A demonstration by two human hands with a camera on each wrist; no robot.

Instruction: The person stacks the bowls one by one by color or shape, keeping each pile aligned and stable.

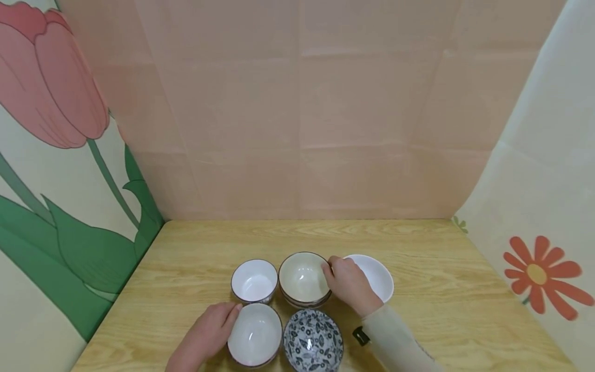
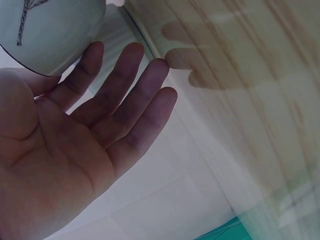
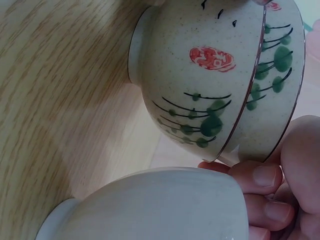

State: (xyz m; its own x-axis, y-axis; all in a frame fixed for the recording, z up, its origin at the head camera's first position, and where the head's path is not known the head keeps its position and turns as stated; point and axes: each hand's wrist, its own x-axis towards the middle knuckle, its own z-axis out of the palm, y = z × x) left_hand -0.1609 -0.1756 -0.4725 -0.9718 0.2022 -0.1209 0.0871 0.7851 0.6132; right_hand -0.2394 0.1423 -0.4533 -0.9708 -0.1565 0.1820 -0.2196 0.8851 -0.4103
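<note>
My left hand [image 1: 211, 330] pinches the rim of a white bowl [image 1: 255, 336] at front left. In the left wrist view, thumb and index finger meet at that bowl's edge [image 2: 60, 45], while the other fingers [image 2: 145, 120] extend loosely. At the back middle, my right hand [image 1: 348, 284] grips the upper cream bowl [image 1: 302, 276] of a nested stack, thumb over the rim. The right wrist view shows green plants and a red seal on the stack's lower bowl [image 3: 200, 90]. Fingers of the right hand [image 3: 265, 180] pass between it and a plain white bowl [image 3: 165, 210].
A smaller white bowl [image 1: 254, 280] stands at back left, and a blue-and-white patterned bowl [image 1: 313, 341] at front right. Another white bowl [image 1: 378, 276] lies right of the stack, partly behind my right hand. All are on a wood-grain table [image 1: 200, 258], backed by a pink sheet [image 1: 297, 129].
</note>
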